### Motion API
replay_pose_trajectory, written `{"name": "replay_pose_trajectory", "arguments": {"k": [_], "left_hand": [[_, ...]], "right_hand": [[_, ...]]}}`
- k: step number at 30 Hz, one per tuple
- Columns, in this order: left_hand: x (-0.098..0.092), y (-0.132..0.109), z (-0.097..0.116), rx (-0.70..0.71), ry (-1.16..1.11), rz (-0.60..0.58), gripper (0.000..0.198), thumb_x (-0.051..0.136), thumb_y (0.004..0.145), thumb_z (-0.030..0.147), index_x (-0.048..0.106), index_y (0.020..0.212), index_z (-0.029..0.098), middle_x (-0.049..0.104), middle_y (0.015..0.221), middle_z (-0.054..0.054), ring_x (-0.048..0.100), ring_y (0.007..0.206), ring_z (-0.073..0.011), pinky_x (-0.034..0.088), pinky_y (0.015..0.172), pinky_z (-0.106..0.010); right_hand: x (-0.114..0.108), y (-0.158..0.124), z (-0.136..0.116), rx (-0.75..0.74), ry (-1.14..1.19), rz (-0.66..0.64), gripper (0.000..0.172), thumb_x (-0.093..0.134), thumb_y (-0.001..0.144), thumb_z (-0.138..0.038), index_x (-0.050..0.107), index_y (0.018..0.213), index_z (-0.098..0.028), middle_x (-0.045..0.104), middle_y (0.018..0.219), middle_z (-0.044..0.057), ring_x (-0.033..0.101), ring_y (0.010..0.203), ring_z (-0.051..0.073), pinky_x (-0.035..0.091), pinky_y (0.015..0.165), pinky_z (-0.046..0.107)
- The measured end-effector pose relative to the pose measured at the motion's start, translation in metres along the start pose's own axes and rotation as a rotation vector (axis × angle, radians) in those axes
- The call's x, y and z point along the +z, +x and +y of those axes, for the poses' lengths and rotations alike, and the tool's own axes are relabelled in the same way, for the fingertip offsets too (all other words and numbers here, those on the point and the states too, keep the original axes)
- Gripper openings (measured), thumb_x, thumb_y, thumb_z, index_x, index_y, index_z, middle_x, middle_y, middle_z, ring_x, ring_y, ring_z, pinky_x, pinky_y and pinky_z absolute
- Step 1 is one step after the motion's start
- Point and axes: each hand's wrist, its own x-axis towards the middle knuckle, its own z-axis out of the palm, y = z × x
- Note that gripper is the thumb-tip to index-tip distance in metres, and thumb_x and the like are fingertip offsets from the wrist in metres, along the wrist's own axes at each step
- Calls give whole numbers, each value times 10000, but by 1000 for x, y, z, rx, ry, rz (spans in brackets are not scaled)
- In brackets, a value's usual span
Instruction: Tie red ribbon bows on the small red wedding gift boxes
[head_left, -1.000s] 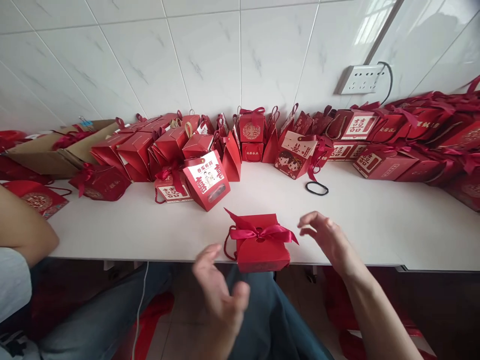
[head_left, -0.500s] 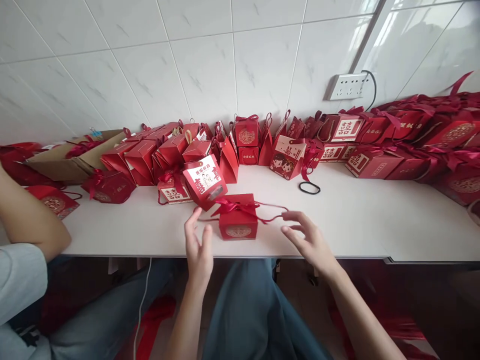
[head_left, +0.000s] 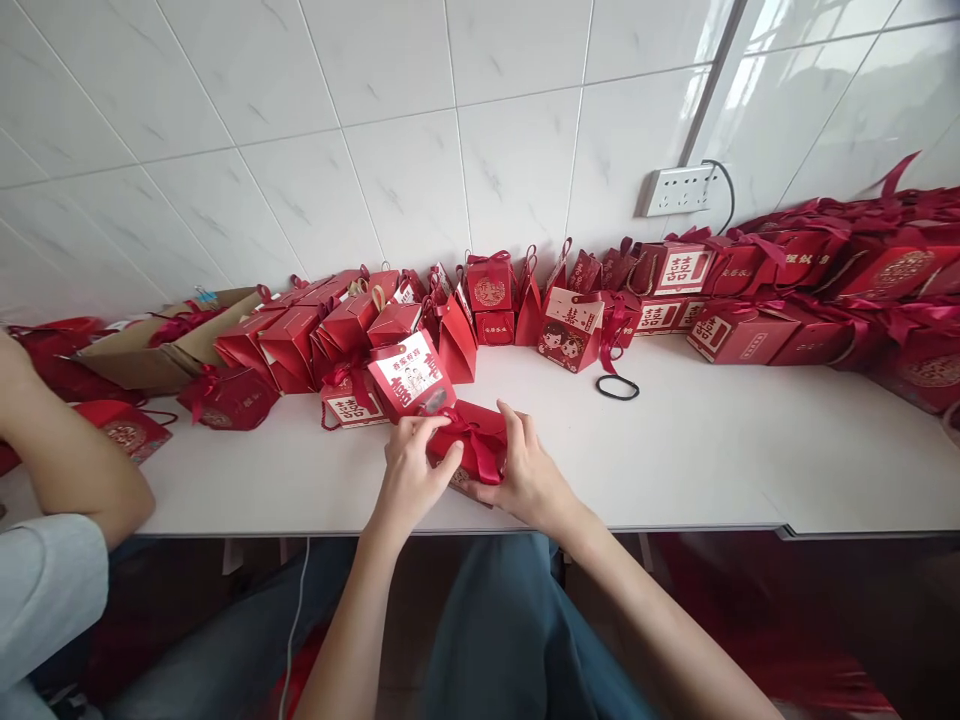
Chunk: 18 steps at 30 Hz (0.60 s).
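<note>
A small red gift box (head_left: 463, 432) with a dark red ribbon bow (head_left: 486, 462) on its top lies near the table's front edge. My left hand (head_left: 411, 475) grips the box's left side, its thumb over the front top edge. On the opposite side my right hand (head_left: 531, 482) has its fingers round the right end, its thumb along the front by the bow. My hands hide most of the sides and the cord handles. Just behind, touching or nearly touching it, leans a red and white box (head_left: 411, 372) with printed characters.
Several red gift boxes (head_left: 285, 340) line the wall, with more stacked at the right (head_left: 750, 330). A black loop (head_left: 617, 387) lies on the white table (head_left: 675, 450). At the left are a cardboard carton (head_left: 124, 360) and another person's arm (head_left: 82, 440). A socket strip (head_left: 679, 190) is on the wall.
My hands have come in from both sides and closed on the gift box, which now sits turned and tipped a little. The camera view has shifted slightly.
</note>
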Motion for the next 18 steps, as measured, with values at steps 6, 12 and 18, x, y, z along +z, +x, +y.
{"name": "replay_pose_trajectory", "arguments": {"k": [6, 12, 18], "left_hand": [[-10, -15, 16, 329, 177, 191, 157, 530, 837, 196, 501, 684, 192, 582, 1071, -92, 545, 1072, -268, 378, 902, -404], [11, -44, 39, 501, 52, -274, 200, 454, 860, 129, 426, 676, 204, 556, 641, 0, 554, 610, -153, 436, 583, -267], [73, -35, 100, 786, -156, -455, 176, 455, 807, 107, 442, 675, 223, 596, 638, -6, 598, 580, -183, 512, 524, -298]], "right_hand": [[-17, -9, 13, -119, -42, 127, 953, 748, 685, -295, 151, 1425, -225, 359, 1280, 184, 526, 1121, 333, 567, 818, 465], [-95, -46, 31, -198, -329, 354, 905, 686, 765, -321, 109, 1458, -248, 331, 1337, 196, 475, 1196, 359, 567, 821, 449], [-206, -142, 33, -101, -734, 462, 880, 672, 780, -376, 143, 1475, -267, 378, 1347, 200, 500, 1179, 371, 570, 810, 490]]}}
